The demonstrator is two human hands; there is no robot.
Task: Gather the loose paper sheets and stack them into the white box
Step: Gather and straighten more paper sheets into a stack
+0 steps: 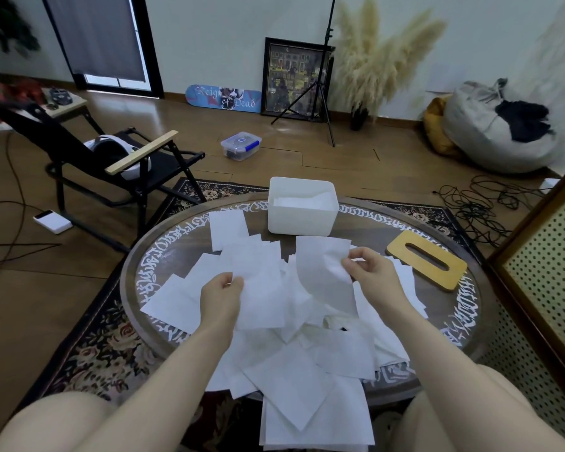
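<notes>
Loose sheets point(294, 353): lying in an overlapping heap across the near half of the round table point(437, 324), some hanging over its near edge.
Left hand point(221, 296): pinching one sheet point(261, 288) by its left edge, above the heap.
Right hand point(371, 272): pinching a curling sheet point(320, 272) by its right edge.
White box point(302, 210): standing at the far side, beyond both hands, holding paper inside.
Wooden lid point(426, 259): lying right of the box.
</notes>
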